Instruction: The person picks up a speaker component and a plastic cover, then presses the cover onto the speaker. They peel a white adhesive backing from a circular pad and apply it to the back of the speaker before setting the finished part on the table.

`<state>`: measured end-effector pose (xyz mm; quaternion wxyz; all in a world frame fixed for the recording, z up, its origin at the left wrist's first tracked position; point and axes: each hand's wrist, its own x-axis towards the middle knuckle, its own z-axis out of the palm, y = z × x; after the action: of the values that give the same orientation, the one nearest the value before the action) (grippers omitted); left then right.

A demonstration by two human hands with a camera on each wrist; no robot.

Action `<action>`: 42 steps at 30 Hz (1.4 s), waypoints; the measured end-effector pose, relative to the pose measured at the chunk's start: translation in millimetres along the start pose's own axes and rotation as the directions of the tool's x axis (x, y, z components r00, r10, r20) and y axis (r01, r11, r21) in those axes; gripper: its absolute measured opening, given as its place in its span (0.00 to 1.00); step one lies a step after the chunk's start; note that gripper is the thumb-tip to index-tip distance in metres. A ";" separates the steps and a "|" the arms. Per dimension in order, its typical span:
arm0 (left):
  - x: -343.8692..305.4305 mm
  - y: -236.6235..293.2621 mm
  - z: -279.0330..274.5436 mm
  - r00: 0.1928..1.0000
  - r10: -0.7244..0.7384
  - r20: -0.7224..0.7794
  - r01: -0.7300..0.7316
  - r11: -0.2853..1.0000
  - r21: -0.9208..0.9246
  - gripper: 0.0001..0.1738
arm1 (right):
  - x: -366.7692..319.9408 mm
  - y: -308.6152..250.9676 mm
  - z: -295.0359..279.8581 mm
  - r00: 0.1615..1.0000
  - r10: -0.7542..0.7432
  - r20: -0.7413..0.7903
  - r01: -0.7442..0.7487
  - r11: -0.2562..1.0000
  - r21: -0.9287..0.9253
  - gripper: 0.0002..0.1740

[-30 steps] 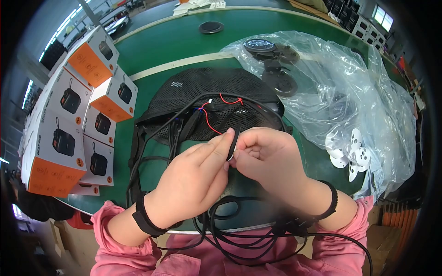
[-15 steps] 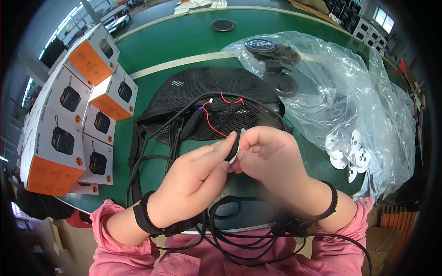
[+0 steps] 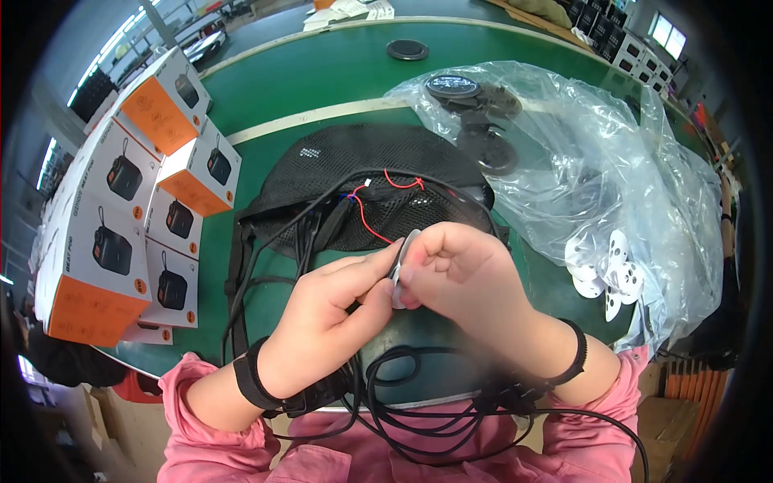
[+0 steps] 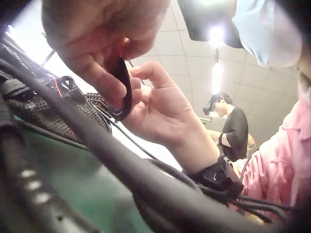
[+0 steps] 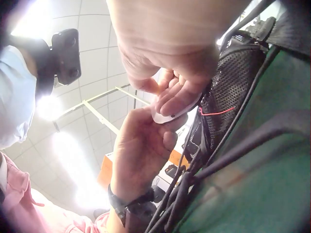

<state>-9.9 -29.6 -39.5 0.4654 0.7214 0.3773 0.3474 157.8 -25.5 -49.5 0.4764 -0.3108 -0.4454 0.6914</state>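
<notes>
In the head view, both hands meet at mid-table in front of a black mesh bag point(image 3: 378, 153). The left hand point(image 3: 326, 310) pinches a thin black disc point(image 4: 122, 87), held on edge. Against its face, the right hand point(image 3: 467, 270) pinches a white round sticker point(image 5: 161, 116) between thumb and fingers. Whether the sticker is attached to the disc cannot be told. More white stickers with dark dots point(image 3: 626, 278) lie on the plastic at the right.
White and orange boxes point(image 3: 105, 249) are stacked at the left. Black round parts point(image 3: 487, 149) lie on a clear plastic bag point(image 3: 596, 177) at the right. One black disc point(image 3: 407, 50) is at the back. Cables point(image 3: 419, 427) loop below the hands; a person point(image 4: 235, 126) stands behind.
The black disc at the back has shifted right. In the hands, the disc has tilted and more of the white sticker shows. The left thumb has moved slightly.
</notes>
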 end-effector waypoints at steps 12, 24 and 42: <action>-3.9 15.4 1.3 0.990 0.134 -0.053 -0.106 0.925 0.364 0.18 | -3.8 -9.2 -1.6 0.973 -0.206 0.107 0.232 0.861 -0.452 0.04; -4.0 8.1 -0.1 0.981 -0.115 -0.157 0.081 0.975 -0.207 0.12 | -128.0 -78.7 -68.5 0.546 -0.664 -0.510 0.401 0.742 -0.536 0.04; 1.9 -2.2 0.2 0.956 -0.281 0.082 0.290 0.875 -0.387 0.16 | -106.2 -72.7 -49.9 0.778 -0.568 -0.270 -0.205 0.176 -0.963 0.12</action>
<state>-9.3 -27.4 -41.4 0.6518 0.5530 0.3962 0.3353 265.6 -98.1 -3.1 0.3653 -0.6730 -0.6413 0.0486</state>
